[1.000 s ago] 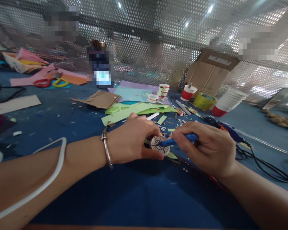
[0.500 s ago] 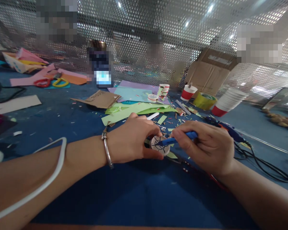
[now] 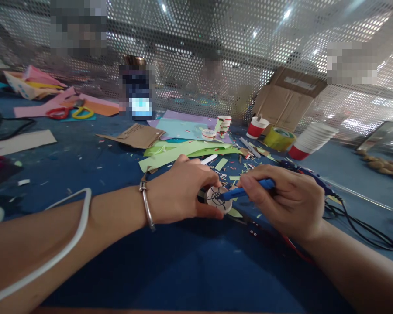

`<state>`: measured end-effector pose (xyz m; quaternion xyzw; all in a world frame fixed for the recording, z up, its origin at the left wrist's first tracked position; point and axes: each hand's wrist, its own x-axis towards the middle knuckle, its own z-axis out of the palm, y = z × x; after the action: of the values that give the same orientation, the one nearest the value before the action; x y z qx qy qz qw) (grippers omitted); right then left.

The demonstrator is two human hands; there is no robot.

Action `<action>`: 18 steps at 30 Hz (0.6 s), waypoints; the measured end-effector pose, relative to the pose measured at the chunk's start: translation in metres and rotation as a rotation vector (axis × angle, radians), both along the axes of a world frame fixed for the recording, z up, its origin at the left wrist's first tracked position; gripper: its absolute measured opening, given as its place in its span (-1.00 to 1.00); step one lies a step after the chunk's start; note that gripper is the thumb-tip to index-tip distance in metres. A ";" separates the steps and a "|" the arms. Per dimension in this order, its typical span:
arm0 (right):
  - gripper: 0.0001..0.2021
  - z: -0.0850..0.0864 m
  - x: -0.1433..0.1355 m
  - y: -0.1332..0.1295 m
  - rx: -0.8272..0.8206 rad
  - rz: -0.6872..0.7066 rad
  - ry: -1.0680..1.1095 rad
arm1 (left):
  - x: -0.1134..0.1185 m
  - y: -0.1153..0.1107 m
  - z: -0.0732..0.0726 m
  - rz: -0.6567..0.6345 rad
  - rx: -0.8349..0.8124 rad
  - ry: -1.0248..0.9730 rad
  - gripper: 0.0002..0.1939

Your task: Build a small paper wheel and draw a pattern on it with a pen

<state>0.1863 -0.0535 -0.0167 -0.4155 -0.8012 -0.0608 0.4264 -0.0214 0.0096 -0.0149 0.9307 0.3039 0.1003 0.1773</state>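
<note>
Since a second ago the right hand has slid slightly right, fingers closed on the blue pen; its long axis points left, tip touching the paper disc pinched in the left hand.

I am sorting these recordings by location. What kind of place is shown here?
Probably a craft workbench in a shared workshop. Sheets of light green paper and paper scraps cover the blue tabletop, red and yellow scissors lie at the back, and a perforated metal screen closes off the desk.
</note>
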 end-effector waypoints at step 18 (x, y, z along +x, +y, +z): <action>-0.85 -0.002 0.008 0.004 0.018 -0.079 -0.014 | 0.001 0.000 -0.001 0.000 0.027 0.013 -0.51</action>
<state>0.1948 -0.0493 -0.0188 -0.4425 -0.7865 -0.0877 0.4218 -0.0206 0.0099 -0.0157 0.9336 0.3038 0.0982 0.1626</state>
